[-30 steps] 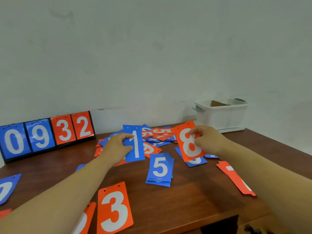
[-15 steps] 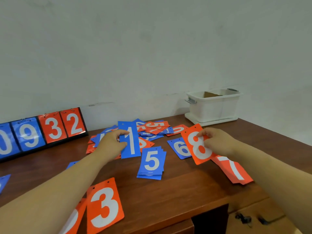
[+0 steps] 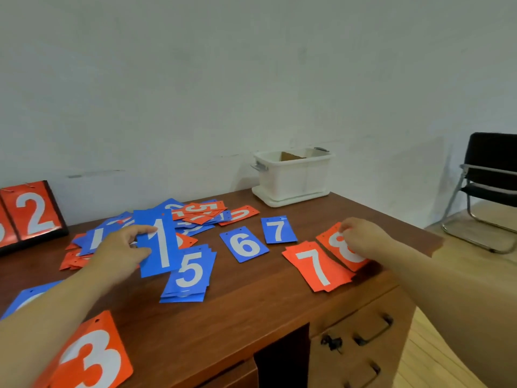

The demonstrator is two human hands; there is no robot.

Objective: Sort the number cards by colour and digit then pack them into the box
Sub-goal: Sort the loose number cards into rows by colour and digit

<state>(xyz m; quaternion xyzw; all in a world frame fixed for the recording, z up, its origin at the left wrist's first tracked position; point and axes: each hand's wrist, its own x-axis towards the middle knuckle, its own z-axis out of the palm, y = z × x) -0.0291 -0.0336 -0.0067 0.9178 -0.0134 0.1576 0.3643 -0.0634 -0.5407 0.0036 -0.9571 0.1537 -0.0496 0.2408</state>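
My left hand (image 3: 123, 249) pinches a blue 1 card (image 3: 159, 242), held up over the wooden table (image 3: 251, 298). My right hand (image 3: 363, 238) grips an orange 8 card (image 3: 335, 245) low at the table's right end, beside an orange 7 stack (image 3: 316, 266). A blue 5 stack (image 3: 190, 275), a blue 6 card (image 3: 244, 243) and a blue 7 card (image 3: 278, 229) lie between my hands. A mixed heap of blue and orange cards (image 3: 195, 215) sits behind. An orange 3 card (image 3: 89, 357) lies near me. The white box (image 3: 293, 177) stands at the back right.
A black scoreboard frame showing an orange 2 (image 3: 30, 214) leans on the wall at the left. A blue card (image 3: 28, 298) lies under my left forearm. A black chair (image 3: 486, 189) stands to the right of the table. Drawers with handles (image 3: 372, 331) are below the table edge.
My right hand has carried the orange 8 card rightward and down, next to the orange 7 stack. My left hand still holds the blue 1. My view has swung to the right.
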